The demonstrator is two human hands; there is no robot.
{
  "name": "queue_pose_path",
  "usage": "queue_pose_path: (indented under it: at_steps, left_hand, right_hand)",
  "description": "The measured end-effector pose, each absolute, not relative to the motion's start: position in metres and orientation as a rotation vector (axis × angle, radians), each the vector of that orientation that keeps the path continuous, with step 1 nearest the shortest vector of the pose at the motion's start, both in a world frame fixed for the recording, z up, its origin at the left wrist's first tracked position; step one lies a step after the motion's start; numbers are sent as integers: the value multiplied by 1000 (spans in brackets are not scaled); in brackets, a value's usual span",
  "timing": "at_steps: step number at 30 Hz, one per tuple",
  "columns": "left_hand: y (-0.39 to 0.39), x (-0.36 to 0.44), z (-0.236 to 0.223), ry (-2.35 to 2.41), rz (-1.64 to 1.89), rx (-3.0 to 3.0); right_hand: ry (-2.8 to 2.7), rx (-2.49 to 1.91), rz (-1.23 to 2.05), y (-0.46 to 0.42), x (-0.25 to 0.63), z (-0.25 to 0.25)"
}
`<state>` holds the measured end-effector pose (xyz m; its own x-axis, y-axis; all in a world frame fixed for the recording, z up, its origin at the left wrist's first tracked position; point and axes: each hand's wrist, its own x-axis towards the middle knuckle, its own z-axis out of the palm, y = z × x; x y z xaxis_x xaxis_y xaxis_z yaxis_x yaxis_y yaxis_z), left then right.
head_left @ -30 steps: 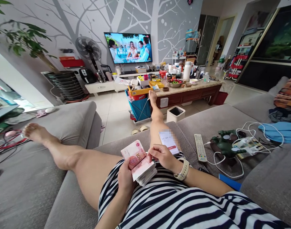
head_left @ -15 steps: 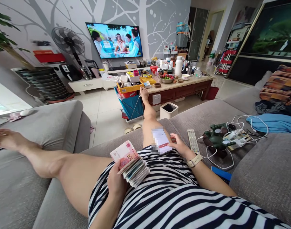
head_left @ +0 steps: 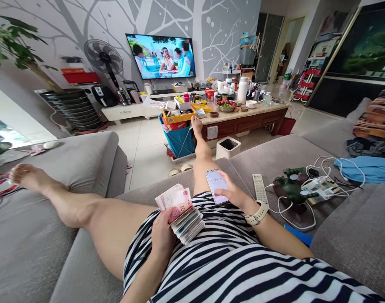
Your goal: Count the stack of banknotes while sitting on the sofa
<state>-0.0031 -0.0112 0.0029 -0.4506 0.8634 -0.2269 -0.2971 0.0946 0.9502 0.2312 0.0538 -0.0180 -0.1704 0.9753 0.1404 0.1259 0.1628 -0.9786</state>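
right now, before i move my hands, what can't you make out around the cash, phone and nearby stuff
All in the head view:
Number of notes in the folded stack of pink and grey paper banknotes: overlapping edges, too fine to count.
Fingers of the left hand beneath that stack: hidden by the notes.
Part of the slim rectangular phone's white screen: covered by the right hand.
Button labels on the long cream remote: too small.
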Motion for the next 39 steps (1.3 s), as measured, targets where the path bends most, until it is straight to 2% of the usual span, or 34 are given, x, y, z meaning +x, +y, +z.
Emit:
queue_pose_path:
  at_steps: [5, 10, 16, 27, 32, 39]
  left_hand:
    - [-12, -2, -7, 1147, 1447, 492]
    - [-11, -6, -13, 1102, 1472, 499]
    - [-11, -3, -2, 1141, 1488, 507]
    - [-17, -4, 22, 1586, 1485, 852]
    - [-13, -9, 14, 1538, 1455, 1025]
    - [-6, -6, 5, 1321, 1489, 661]
  right_hand:
    - [-1705, -930, 1211, 41, 169, 19]
    - [-1550, -1086, 1204, 38, 136, 14]
    - [-1529, -1007, 1186, 34, 137, 9]
    - [-1405, -834, 1317, 25, 139, 6]
    - [-1375, -763, 1358, 26, 139, 10]
    - [-1349, -738, 1443, 28, 139, 10]
